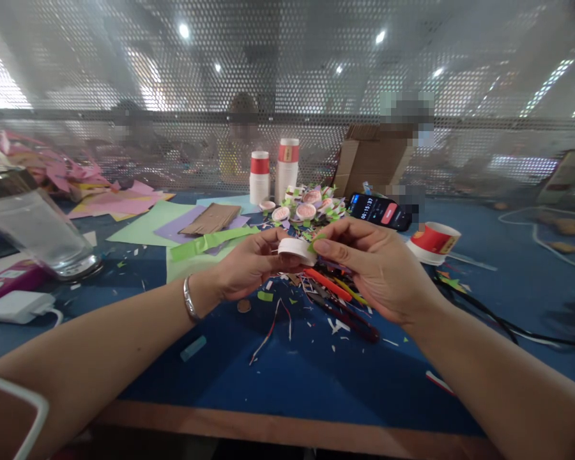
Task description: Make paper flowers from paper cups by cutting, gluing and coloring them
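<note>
Presently both hands hold the small white cup [294,248] above the middle of the worktop [287,383]: left hand [249,263] pinching one side, right hand [378,271] pressing a green paper scrap [317,241] to its rim. Squeezing harder could dent the cup; a looser grip might let the scrap slip askew.
</note>
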Motion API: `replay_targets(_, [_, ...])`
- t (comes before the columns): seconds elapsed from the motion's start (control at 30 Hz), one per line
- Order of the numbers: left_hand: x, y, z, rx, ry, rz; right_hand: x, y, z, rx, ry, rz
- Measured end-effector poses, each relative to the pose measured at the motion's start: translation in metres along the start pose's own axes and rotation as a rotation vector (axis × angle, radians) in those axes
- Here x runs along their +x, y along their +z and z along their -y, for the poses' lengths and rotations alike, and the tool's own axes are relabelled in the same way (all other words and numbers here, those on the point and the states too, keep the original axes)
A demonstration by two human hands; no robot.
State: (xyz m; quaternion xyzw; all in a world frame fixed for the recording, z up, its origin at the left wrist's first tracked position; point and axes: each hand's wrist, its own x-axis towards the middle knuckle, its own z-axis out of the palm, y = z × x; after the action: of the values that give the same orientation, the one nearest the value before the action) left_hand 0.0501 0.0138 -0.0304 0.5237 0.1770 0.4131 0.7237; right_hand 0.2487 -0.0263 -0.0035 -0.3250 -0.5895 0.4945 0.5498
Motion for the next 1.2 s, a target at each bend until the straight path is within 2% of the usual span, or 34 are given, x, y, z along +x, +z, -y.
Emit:
replay_targets(0.3, [0.000, 0.003, -0.001, 0.042, 0.033, -0.013, 0.001, 0.000, -0.001, -0.088, -0.025, 0.009])
replay_targets(0.5, [0.000, 0.004, -0.001, 0.074, 0.043, -0.064, 0.001, 0.000, -0.001, -0.131, -0.036, 0.005])
replay_targets(0.97, [-0.001, 0.002, 0.000, 0.132, 0.089, -0.060, 0.001, 0.002, -0.002, -0.213, -0.045, 0.008])
replay_targets(1.13, [0.003, -0.002, -0.009, 0.080, 0.115, -0.161, 0.004, -0.003, -0.005, -0.168, -0.092, -0.106])
replay_targets(1.2, [0.006, -0.005, -0.012, 0.046, 0.132, -0.254, 0.005, -0.004, -0.008, -0.286, -0.100, -0.117])
